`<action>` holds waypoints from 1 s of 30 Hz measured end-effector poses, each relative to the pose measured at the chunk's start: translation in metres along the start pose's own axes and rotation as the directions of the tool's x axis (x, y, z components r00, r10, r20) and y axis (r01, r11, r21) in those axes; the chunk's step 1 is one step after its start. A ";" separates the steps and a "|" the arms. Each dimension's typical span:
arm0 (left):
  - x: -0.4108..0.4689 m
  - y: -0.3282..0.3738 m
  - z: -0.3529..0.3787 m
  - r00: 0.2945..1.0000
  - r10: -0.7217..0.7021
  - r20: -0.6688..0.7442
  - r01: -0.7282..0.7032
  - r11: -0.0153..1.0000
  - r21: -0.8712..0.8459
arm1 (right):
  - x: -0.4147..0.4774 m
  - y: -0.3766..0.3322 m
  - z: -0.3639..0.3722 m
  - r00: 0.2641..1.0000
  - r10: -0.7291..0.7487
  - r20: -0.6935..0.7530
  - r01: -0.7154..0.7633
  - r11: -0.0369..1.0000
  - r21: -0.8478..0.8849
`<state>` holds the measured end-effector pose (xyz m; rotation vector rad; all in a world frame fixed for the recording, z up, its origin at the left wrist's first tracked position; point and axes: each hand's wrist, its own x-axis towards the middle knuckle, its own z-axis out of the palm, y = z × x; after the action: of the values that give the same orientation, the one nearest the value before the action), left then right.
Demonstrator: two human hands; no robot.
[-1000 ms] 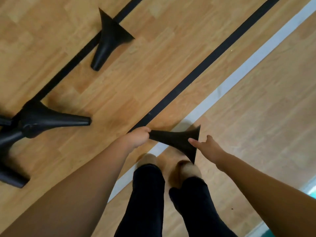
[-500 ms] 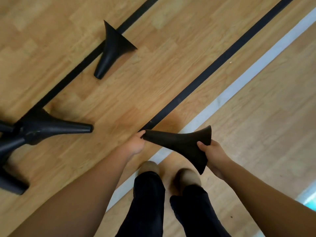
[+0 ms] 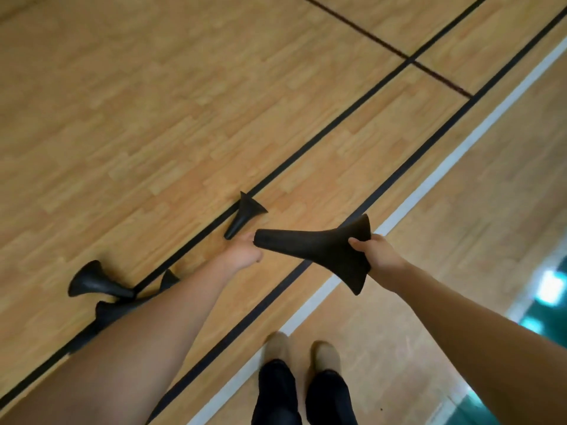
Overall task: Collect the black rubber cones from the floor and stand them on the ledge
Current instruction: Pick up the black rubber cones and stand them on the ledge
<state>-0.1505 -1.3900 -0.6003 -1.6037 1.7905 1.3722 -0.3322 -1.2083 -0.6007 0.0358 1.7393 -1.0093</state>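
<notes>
The black cone has risen clear of the floor — right hand gripping its flared base, left hand at the narrow tip, hold unclear — so it seems ready for the ledge

floor cones: partly behind left forearm | left hand fingers: hidden by held cone | teal patch: blurred

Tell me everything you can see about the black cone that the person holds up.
The cone is matte black and looks like rubber, with a narrow blunt tip and a wide flared base. It lies roughly horizontal above the floor, tip leftward. The right hand grips the base edge; the left hand meets the tip, its grip unclear.
</notes>
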 end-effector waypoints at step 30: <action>-0.248 0.267 -0.003 0.579 0.751 0.318 -0.569 0.651 -0.503 | -0.310 -0.053 -0.139 0.629 -0.040 -0.776 0.618 0.631 0.469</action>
<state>-0.3207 -1.2902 -0.2941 -0.4949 1.9448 2.3074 -0.3326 -1.0202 -0.3127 0.6924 1.9383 -2.1853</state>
